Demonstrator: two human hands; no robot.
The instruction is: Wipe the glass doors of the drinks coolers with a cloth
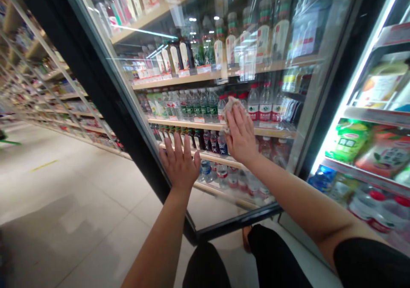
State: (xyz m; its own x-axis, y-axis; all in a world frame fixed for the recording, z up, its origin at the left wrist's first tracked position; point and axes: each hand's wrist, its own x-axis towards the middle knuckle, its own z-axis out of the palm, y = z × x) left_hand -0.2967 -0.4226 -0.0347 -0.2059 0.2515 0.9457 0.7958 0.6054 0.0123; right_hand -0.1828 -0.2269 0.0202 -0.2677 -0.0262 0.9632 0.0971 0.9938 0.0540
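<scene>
In the head view, a glass door of a shop cooler stands swung out toward the person, with a dark frame along its left and near edges. The left hand lies flat against the glass near the frame, palm to the pane and fingers spread apart, holding nothing. The right hand is higher and just to the right of it, pressing a crumpled pale cloth against the glass; the fingers lie together over the cloth, which shows above the fingertips. The two hands are near each other but do not touch. Behind the glass, shelves carry rows of bottles, clear ones with green labels at the middle, red-capped ones further right, darker ones below. To the far right, the lit inside of the cooler shows green and red drink packs and blue-topped bottles. On the left, a pale tiled floor runs away toward far store racks. The person's dark-clad knees show at the near edge.
</scene>
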